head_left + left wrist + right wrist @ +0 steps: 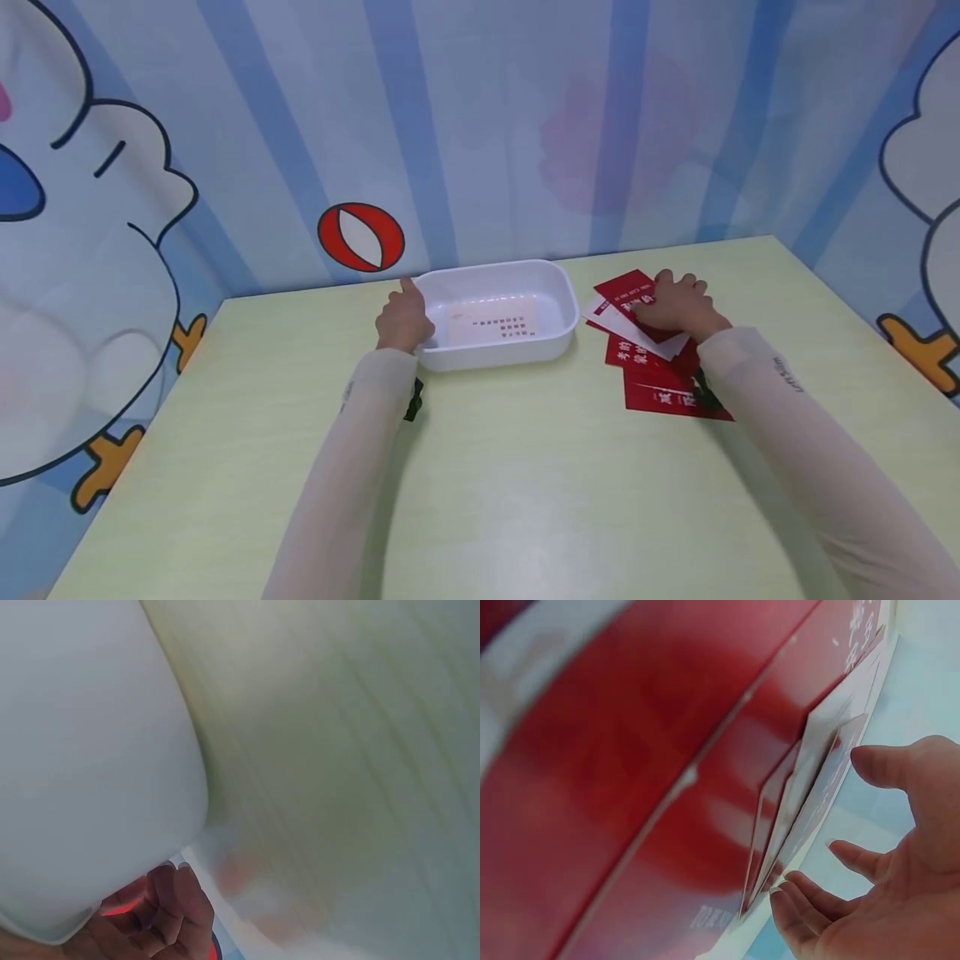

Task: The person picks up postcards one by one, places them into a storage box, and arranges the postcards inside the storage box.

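A white plastic basin (495, 357) stands near the back of the table. My left hand (403, 318) holds it by the left end, thumb over the rim; in the left wrist view the curled fingers (191, 904) lie against the outside of the wall. Inside the basin lies a pale pink card (483, 318) with printed characters. To the right, several red cards (660, 400) with white lettering overlap in a loose fanned pile, a white card (626, 325) among them. Over the pile's upper right part is my right hand (681, 304). Its fingers (881, 765) are spread and parted, with nothing between them.
The pale yellow-green table (517, 483) meets a blue striped backdrop (495, 125) with cartoon figures, close behind the basin. Side panels of the same print stand at left and right. A dark strap (413, 400) shows at my left wrist.
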Motion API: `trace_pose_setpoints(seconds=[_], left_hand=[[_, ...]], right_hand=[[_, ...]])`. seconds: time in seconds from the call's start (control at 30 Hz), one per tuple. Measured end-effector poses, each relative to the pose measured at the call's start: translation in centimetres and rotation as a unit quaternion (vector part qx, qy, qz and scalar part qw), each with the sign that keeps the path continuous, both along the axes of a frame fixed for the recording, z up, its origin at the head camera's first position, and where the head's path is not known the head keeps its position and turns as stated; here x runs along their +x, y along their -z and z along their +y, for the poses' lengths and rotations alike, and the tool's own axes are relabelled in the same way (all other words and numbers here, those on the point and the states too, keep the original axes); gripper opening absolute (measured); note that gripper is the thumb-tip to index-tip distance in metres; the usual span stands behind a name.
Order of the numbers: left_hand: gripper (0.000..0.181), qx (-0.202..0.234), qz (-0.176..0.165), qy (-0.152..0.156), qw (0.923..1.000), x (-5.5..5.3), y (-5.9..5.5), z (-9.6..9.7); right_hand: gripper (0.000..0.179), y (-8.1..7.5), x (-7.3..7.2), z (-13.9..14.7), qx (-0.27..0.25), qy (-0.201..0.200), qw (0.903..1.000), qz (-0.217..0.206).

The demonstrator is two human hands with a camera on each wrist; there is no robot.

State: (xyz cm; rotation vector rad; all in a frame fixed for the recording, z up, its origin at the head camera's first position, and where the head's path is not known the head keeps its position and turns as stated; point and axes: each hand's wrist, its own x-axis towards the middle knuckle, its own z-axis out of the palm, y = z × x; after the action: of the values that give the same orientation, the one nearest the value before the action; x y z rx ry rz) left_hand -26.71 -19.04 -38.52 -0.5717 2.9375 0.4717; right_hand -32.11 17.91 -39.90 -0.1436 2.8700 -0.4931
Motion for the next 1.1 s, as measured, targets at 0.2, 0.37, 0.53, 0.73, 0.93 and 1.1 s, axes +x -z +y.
trace_pose_setpoints(seconds=[0.2, 0.37, 0.53, 0.73, 0.93, 1.1], left_hand=[[0.084, -0.009, -0.003, -0.003, 1.0000, 0.18, 0.02, -0.20], [0.083, -0.018, -0.003, 0.000, 0.9998, 0.27, 0.05, -0.35], [0.084, -0.016, 0.000, -0.003, 0.9999, 0.25, 0.09, -0.36], [0.084, -0.021, -0.003, -0.003, 0.9998, 0.04, 0.21, -0.28], [0.083, -0.026, 0.001, -0.004, 0.9997, -0.12, 0.26, -0.12], [0.084, -0.025, 0.004, -0.003, 0.9997, -0.22, 0.39, 0.02]], right_hand=[[0.088, -0.13, -0.09, 0.25, 0.004, 0.003, 0.9999, -0.011], [0.091, -0.22, -0.07, 0.36, -0.001, 0.003, 0.9998, -0.020], [0.090, -0.15, 0.01, 0.42, -0.001, 0.005, 0.9997, -0.023], [0.089, 0.02, 0.11, 0.54, -0.006, 0.013, 0.9998, -0.011], [0.089, 0.08, -0.07, 0.66, -0.018, 0.032, 0.9993, -0.001], [0.089, 0.09, -0.20, 0.65, -0.024, 0.054, 0.9982, 0.009]])
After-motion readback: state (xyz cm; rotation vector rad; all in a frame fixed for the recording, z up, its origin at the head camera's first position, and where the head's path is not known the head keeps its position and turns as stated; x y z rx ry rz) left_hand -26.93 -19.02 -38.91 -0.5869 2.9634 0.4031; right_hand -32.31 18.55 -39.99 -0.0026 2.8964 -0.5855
